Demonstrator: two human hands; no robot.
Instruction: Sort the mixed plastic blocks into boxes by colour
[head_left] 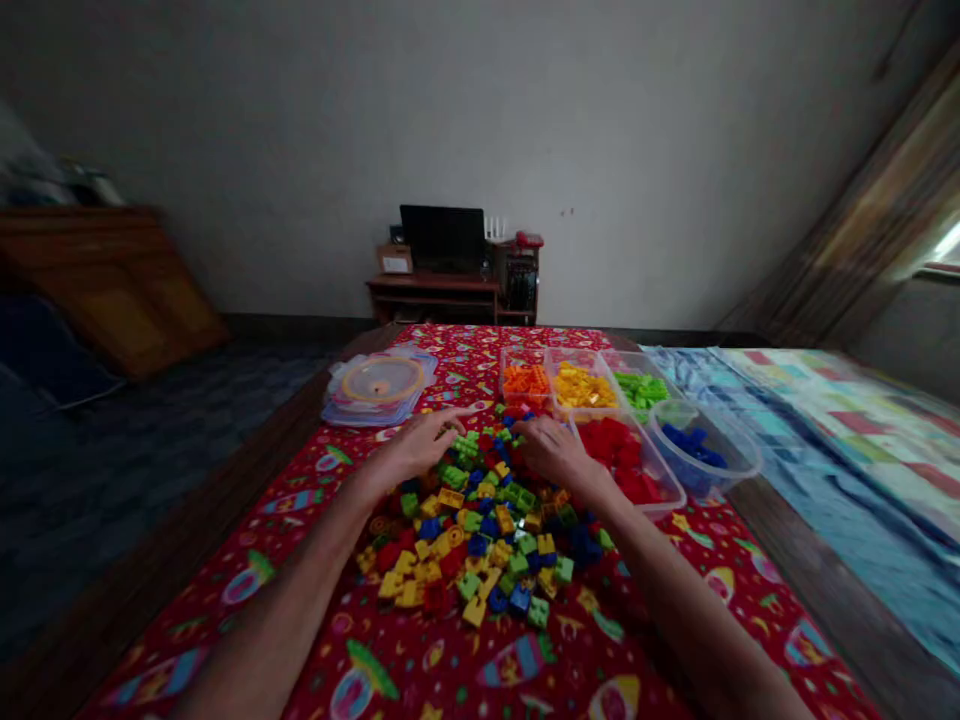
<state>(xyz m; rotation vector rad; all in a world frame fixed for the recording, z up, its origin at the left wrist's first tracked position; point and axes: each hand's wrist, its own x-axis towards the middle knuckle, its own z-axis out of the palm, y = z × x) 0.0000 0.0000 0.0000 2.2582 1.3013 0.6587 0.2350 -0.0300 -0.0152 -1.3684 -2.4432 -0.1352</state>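
A heap of small plastic bricks [480, 540] in yellow, green, blue, red and orange lies on a red patterned tablecloth [420, 670]. Both hands rest at the far edge of the heap. My left hand [424, 445] lies with fingers stretched toward the green bricks; I see nothing held in it. My right hand [551, 450] has its fingers curled down onto the bricks, and what they hold, if anything, is hidden.
Clear tubs stand behind the heap: orange bricks [525, 383], yellow bricks [583, 388], green bricks [641, 390], red bricks [626, 460]. A round tub [701, 455] holds blue bricks. Stacked lids [379, 385] lie at the back left. A bed [840, 440] adjoins on the right.
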